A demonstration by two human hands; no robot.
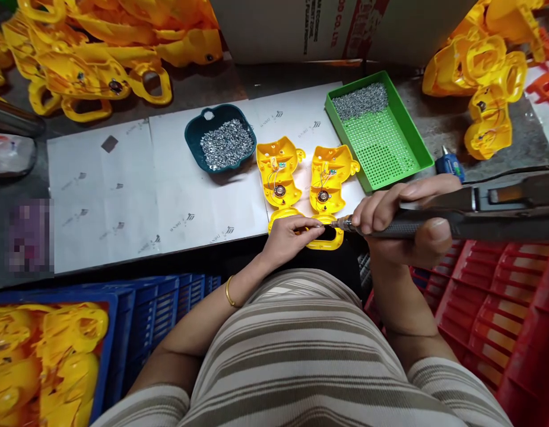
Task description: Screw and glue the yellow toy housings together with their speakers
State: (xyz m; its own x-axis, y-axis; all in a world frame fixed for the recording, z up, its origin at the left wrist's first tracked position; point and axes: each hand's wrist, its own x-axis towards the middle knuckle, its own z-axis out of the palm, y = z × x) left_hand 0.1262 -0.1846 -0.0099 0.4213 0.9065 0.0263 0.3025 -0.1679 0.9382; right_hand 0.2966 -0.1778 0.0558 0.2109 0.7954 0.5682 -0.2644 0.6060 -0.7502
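My right hand [401, 216] is wrapped around a dark electric screwdriver [505, 207], held level with its bit pointing left. Thumb and forefinger of my left hand [286, 238] are pinched together right at the bit's tip; whatever lies between them is too small to make out. Both hands are over the handle end of two yellow plastic housing halves, a left one [274, 163] and a right one [326, 163], lying open side up. Each contains thin wires, a small circuit board and a round speaker. My left hand partly covers the left half's handle.
A dark green tray [192, 136] and a light green basket [401, 139] hold small metal screws. Yellow housings [100, 71] are heaped behind, with more on the right [488, 71]. A cardboard box [265, 35] stands at the back. Blue [118, 338] and red [488, 308] crates flank me.
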